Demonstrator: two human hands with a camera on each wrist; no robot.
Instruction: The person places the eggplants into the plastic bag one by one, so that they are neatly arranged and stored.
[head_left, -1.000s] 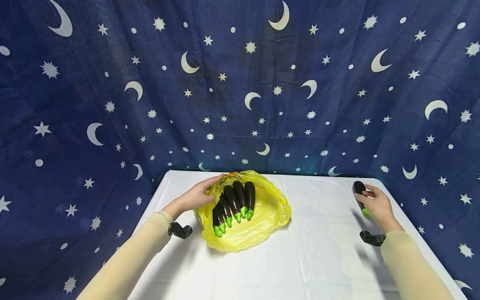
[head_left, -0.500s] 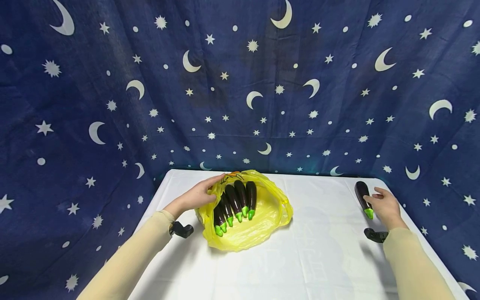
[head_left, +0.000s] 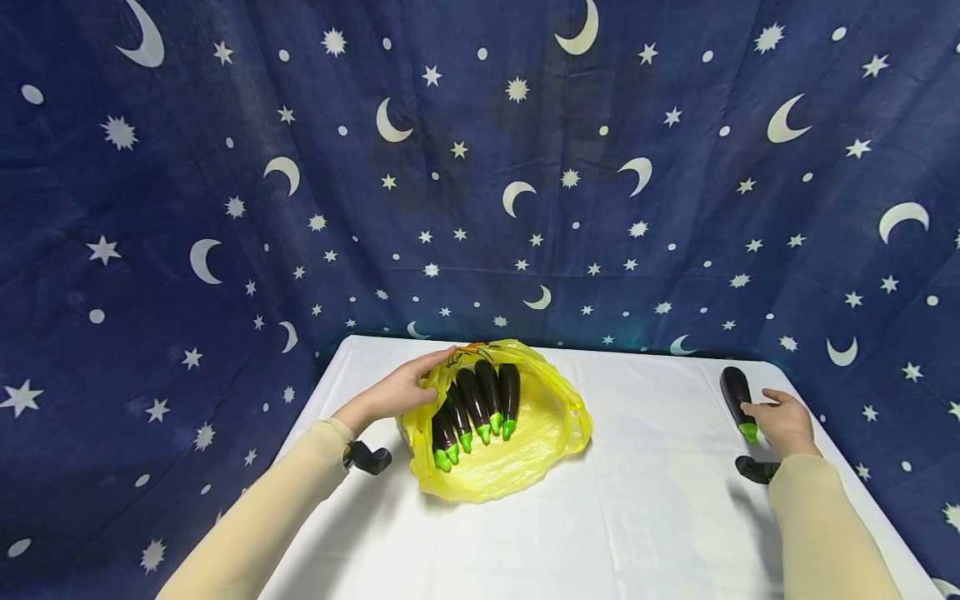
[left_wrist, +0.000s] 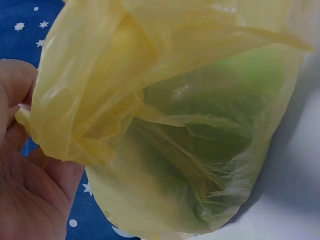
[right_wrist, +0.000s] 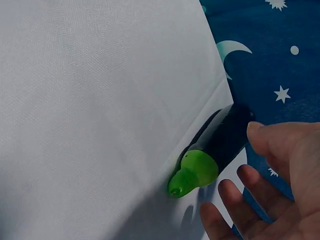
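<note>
A yellow plastic bag (head_left: 517,471) lies on its side with its mouth facing the front. Several dark purple eggplants with green stems rest inside, such as the rightmost eggplant (head_left: 509,395). My left hand (head_left: 396,393) grips the bag's upper left rim between thumb and fingers; in the left wrist view the yellow film (left_wrist: 100,80) covers part of the fingers. At the table's far right lies a single eggplant (right_wrist: 227,131), stem toward the front. My right hand (head_left: 783,423) is just right of it, fingers loosely extended, holding nothing.
A white cloth covers the table (head_left: 630,508), whose right edge runs close beside the single eggplant. Behind and at the sides hangs a dark blue curtain (head_left: 480,217) with moons and stars. A black wrist camera (head_left: 367,457) sits on the left wrist.
My right hand has let go of the single eggplant and drawn off to its right and slightly toward me. The left hand keeps its grip on the bag. The head view has shifted slightly.
</note>
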